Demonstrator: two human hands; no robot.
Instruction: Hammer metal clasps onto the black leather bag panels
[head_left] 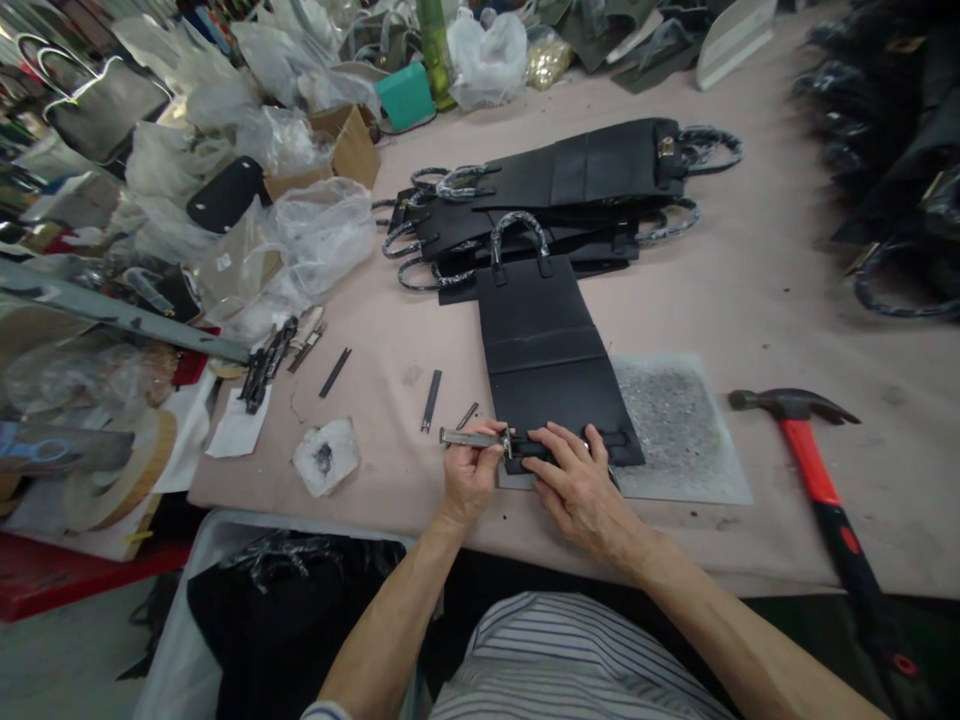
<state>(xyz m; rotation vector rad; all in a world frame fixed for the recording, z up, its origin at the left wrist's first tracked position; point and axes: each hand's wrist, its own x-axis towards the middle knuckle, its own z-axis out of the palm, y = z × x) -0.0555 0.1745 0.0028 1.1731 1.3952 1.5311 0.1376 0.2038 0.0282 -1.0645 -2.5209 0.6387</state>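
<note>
My left hand (469,478) is closed, thumb and fingers pinching a slim silver metal tool (471,438) with a crosspiece at its right end. That end meets the near edge of a black leather bag panel (546,345), by a dark narrow strap. My right hand (581,490) lies on the same edge, fingers spread and pressing it down. The panel has one plastic-wrapped handle (520,228) at its far end and a crease across its middle. Under its near right part is a grey, speckled board (675,430). What lies beneath my right palm is hidden.
A claw hammer (814,470) with a red and black handle lies at right. Stacked black bag panels (585,170) sit behind. At left are small dark strips (431,400) and a white scrap (326,457). A bin (202,570) of black pieces stands below the table edge.
</note>
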